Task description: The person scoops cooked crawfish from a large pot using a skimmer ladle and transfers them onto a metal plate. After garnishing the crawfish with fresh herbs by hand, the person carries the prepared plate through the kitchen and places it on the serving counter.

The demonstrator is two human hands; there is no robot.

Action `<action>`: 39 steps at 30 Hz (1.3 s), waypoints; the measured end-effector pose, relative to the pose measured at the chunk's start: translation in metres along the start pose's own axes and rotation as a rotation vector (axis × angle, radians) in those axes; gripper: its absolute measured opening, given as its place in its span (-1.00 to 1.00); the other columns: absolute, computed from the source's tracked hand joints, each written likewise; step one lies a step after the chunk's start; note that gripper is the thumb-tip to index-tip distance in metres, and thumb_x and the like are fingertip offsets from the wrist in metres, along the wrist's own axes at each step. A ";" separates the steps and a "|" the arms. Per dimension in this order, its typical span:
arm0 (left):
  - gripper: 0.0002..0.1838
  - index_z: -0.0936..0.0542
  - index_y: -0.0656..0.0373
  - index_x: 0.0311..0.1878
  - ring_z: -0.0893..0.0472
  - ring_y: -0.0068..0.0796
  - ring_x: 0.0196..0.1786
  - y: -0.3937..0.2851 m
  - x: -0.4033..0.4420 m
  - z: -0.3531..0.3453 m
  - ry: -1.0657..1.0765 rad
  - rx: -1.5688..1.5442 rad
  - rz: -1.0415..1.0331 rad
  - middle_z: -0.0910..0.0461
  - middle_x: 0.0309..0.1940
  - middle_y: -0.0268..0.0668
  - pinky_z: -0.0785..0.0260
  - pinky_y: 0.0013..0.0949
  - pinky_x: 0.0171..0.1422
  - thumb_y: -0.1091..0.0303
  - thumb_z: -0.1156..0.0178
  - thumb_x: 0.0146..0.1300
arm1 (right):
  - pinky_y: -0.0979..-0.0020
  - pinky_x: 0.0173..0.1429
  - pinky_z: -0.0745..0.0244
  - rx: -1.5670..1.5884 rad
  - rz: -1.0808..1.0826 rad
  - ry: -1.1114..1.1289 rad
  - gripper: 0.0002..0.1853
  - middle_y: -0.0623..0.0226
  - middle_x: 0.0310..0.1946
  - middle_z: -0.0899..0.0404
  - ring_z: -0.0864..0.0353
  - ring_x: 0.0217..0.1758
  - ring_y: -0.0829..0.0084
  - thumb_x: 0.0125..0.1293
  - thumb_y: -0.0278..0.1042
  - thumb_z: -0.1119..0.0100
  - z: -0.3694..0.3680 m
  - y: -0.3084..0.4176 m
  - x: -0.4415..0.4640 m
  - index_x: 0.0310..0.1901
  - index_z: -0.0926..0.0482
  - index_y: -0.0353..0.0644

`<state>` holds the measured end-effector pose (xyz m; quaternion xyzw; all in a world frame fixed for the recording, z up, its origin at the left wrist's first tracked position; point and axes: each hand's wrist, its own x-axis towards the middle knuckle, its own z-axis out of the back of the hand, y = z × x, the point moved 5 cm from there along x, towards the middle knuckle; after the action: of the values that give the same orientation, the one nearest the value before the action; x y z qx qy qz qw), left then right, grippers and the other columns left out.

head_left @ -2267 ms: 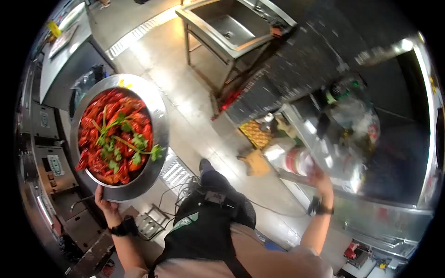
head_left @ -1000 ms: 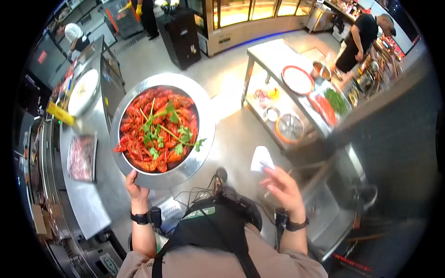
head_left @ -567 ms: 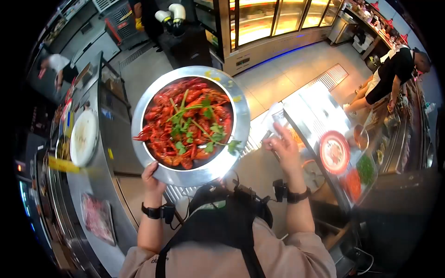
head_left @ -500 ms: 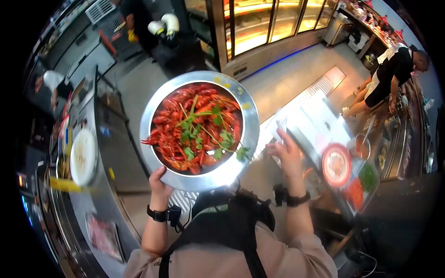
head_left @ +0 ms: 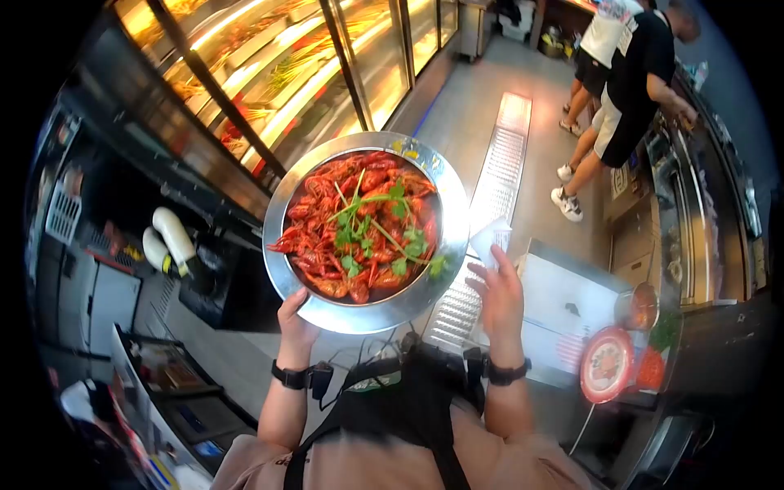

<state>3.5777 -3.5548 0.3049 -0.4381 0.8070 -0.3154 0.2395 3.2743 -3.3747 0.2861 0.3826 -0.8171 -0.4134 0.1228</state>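
Note:
My left hand (head_left: 299, 321) grips the near left rim of a wide metal dish (head_left: 359, 317), its thumb on top of the rim. Red crayfish (head_left: 327, 208) fill the dish, and green herb sprigs (head_left: 398, 237) lie over them. Right of the dish, my right hand (head_left: 500, 298) is raised and holds a small white slip of paper (head_left: 490, 237) at its fingertips. The slip is close to the dish's right edge.
A lit glass display fridge (head_left: 286, 77) stands ahead. To the right are a metal table (head_left: 559, 298), a red-rimmed plate (head_left: 607, 365) and a metal pot (head_left: 639, 307). Two people (head_left: 633, 90) stand at the far right counter. A floor grate (head_left: 502, 163) runs ahead.
The view has turned right and moved closer to the fridge and the two people. The left counter has slid down and away. Both hands have kept hold of the dish and the slip.

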 end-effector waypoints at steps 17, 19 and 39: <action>-0.49 -0.40 0.37 0.22 -0.52 -0.12 0.17 0.044 0.722 -0.160 0.251 0.135 0.431 -0.54 0.12 -0.06 -0.36 -0.13 0.28 0.34 -0.11 0.21 | 0.42 -0.06 -0.58 -0.268 0.224 -0.527 -0.59 0.11 0.07 -0.51 -0.64 -0.07 0.37 0.40 -0.49 0.02 -0.014 0.038 0.532 0.26 -0.38 -0.31; -0.45 -0.36 0.36 0.25 -0.51 -0.12 0.19 0.073 0.816 -0.191 0.298 0.123 0.484 -0.52 0.14 -0.06 -0.35 -0.12 0.30 0.34 -0.15 0.20 | 0.43 -0.12 -0.59 -0.358 0.267 -0.676 -0.69 0.16 -0.10 -0.58 -0.66 -0.18 0.39 0.42 -0.47 0.02 0.008 0.059 0.580 0.17 -0.46 -0.26; -0.42 -0.34 0.34 0.27 -0.52 -0.14 0.20 0.303 1.567 -0.563 0.456 -0.004 0.620 -0.48 0.19 -0.05 -0.33 -0.10 0.35 0.31 -0.19 0.21 | 0.43 -0.41 -0.56 -0.519 0.274 -0.676 -0.62 0.09 -0.22 -0.55 -0.63 -0.45 0.37 0.22 -0.67 0.09 0.135 0.267 1.382 0.09 -0.27 -0.24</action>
<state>2.2500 -4.6044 0.3011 -0.0923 0.9343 -0.3159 0.1369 2.1291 -4.2037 0.2466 0.0705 -0.7238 -0.6864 -0.0058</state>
